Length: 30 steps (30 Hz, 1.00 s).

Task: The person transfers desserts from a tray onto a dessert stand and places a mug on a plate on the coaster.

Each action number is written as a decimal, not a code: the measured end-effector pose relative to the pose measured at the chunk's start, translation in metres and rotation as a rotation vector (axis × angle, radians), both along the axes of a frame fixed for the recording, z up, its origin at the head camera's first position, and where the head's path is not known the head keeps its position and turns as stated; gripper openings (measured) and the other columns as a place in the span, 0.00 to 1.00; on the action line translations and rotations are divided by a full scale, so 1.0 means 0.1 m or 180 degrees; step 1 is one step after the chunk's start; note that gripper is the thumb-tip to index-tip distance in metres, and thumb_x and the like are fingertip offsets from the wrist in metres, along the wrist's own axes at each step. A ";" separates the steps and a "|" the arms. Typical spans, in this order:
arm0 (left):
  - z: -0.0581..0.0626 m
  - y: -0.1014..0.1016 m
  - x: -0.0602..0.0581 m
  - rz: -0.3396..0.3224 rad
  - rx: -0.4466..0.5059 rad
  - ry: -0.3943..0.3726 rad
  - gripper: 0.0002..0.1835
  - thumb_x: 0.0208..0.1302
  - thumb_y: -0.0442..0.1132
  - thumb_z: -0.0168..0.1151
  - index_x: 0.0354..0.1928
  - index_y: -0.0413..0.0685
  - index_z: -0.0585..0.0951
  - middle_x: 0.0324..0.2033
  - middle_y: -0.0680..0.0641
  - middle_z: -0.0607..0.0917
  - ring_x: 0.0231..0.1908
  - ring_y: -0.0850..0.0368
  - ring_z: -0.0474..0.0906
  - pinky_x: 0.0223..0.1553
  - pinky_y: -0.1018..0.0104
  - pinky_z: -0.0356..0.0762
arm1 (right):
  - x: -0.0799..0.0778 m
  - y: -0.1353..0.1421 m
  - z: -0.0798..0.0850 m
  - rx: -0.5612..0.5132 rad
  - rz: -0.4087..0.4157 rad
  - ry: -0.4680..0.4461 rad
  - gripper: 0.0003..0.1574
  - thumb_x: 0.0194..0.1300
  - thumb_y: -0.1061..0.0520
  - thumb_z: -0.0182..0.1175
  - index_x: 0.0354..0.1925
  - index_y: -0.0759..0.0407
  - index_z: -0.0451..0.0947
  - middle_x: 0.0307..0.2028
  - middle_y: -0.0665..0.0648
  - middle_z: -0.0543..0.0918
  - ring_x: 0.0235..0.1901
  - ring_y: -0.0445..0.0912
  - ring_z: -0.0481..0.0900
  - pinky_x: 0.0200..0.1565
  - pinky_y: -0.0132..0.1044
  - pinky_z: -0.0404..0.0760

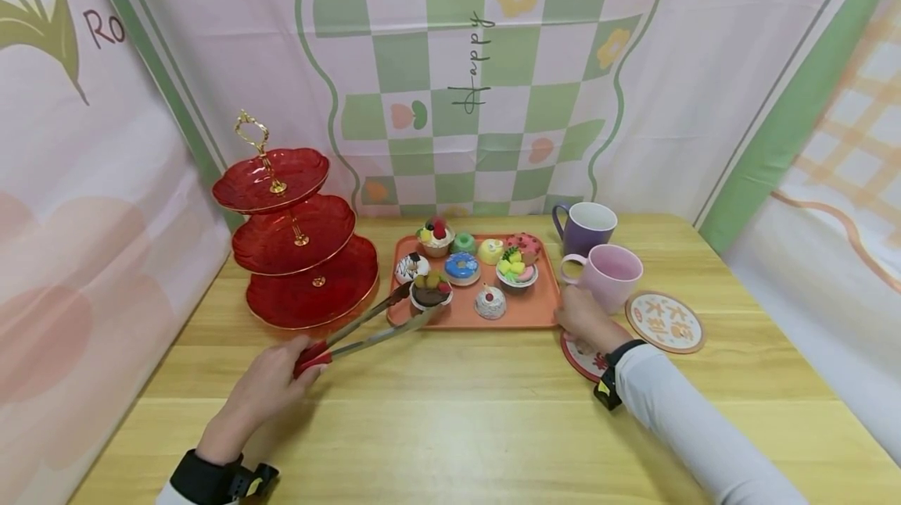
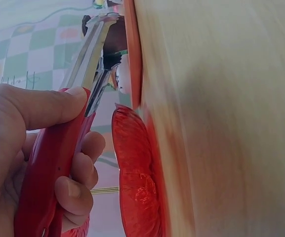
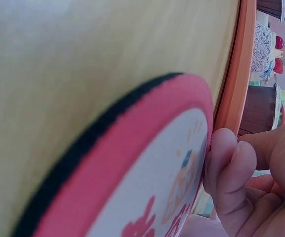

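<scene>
My left hand [image 1: 263, 380] grips the red-handled tongs [image 1: 387, 333], thumb along one handle and fingers curled round the other in the left wrist view. The tongs' two arms are spread, their tips on either side of a chocolate cupcake [image 1: 429, 298] at the front left of the orange tray [image 1: 493, 321]. My right hand [image 1: 587, 317] pinches the tray's front right corner. Its curled fingers lie beside a red-rimmed coaster [image 3: 132, 133] in the right wrist view. On the tray are a blue donut [image 1: 461, 267], a small white cake [image 1: 490, 302], a fruit cupcake [image 1: 517, 270] and several other pastries.
A red three-tier stand [image 1: 310, 294] with a gold handle is left of the tray. To the right are a purple mug [image 1: 587, 235], a pink mug [image 1: 612, 274] and a round white coaster [image 1: 665, 321]. A checked curtain [image 1: 464, 122] hangs behind the table.
</scene>
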<state>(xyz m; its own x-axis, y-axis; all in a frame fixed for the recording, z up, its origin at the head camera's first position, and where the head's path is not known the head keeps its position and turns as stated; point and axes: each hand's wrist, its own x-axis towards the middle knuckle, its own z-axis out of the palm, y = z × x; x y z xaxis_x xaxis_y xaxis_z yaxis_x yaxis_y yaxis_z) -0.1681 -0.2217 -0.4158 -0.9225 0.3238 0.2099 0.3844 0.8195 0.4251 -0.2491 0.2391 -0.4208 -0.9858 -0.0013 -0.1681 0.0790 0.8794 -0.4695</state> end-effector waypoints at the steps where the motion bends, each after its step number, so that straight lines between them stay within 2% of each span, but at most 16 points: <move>1: 0.00 0.00 0.00 -0.0001 -0.0002 0.0015 0.13 0.53 0.37 0.69 0.37 0.45 0.75 0.23 0.55 0.73 0.23 0.59 0.66 0.23 0.67 0.66 | 0.00 0.00 0.00 0.0012 0.0010 0.0014 0.05 0.63 0.65 0.50 0.30 0.67 0.69 0.17 0.57 0.73 0.11 0.44 0.73 0.14 0.35 0.72; 5: 0.01 -0.02 0.01 -0.0005 0.0021 0.0072 0.13 0.53 0.37 0.69 0.38 0.45 0.75 0.23 0.55 0.73 0.23 0.60 0.66 0.23 0.66 0.66 | -0.01 0.00 -0.01 0.0009 0.0021 0.0035 0.05 0.63 0.65 0.49 0.30 0.67 0.70 0.17 0.57 0.74 0.11 0.44 0.73 0.14 0.35 0.73; 10: 0.04 -0.06 0.02 -0.0005 0.0050 0.0266 0.13 0.53 0.36 0.69 0.38 0.44 0.75 0.22 0.55 0.74 0.22 0.60 0.68 0.24 0.64 0.69 | 0.00 0.01 -0.01 0.0042 0.0058 0.0087 0.05 0.62 0.66 0.50 0.29 0.67 0.70 0.18 0.56 0.74 0.11 0.43 0.73 0.15 0.35 0.73; 16: 0.08 -0.12 0.03 0.0085 0.0048 0.0411 0.14 0.52 0.35 0.69 0.38 0.41 0.75 0.23 0.51 0.76 0.22 0.58 0.70 0.24 0.61 0.70 | -0.01 0.01 -0.02 0.0055 0.0065 0.0075 0.06 0.62 0.66 0.49 0.28 0.66 0.70 0.17 0.56 0.74 0.11 0.43 0.73 0.14 0.35 0.72; 21: 0.10 -0.17 0.03 0.0228 0.0011 0.0409 0.15 0.52 0.35 0.69 0.41 0.39 0.75 0.24 0.48 0.77 0.23 0.56 0.72 0.25 0.59 0.71 | -0.02 0.01 -0.02 0.0039 0.0063 0.0027 0.06 0.62 0.66 0.50 0.28 0.66 0.70 0.17 0.56 0.74 0.11 0.43 0.74 0.14 0.34 0.73; 30: 0.14 -0.20 0.03 0.0407 0.0021 0.0247 0.14 0.55 0.35 0.67 0.39 0.37 0.74 0.22 0.49 0.74 0.21 0.55 0.69 0.22 0.60 0.68 | 0.00 0.01 -0.01 -0.0089 -0.0034 -0.0080 0.06 0.63 0.66 0.48 0.31 0.67 0.70 0.17 0.57 0.74 0.11 0.45 0.73 0.13 0.36 0.72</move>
<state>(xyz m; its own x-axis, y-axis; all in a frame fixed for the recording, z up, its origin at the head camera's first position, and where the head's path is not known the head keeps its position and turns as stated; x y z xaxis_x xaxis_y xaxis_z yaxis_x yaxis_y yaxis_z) -0.1654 -0.2419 -0.4015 -0.9372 0.2030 0.2838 0.3088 0.8611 0.4038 -0.2495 0.2404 -0.4220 -0.9812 0.0041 -0.1929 0.1003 0.8651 -0.4915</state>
